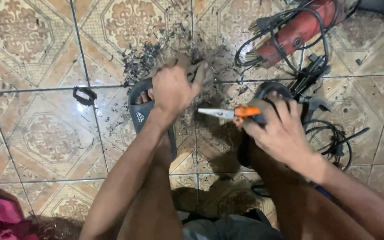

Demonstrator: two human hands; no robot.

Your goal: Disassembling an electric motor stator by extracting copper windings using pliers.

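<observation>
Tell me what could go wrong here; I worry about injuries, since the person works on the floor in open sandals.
The pliers' tip in the right hand points toward the left hand, which grips a blurred small piece; a slip could jab the fingers. Dark debris lies scattered beside the bare toes in the sandal and could cut them. Loose black cables by the right foot could snag it.

Blurred object (199,72) in left grip (173,89)
</observation>
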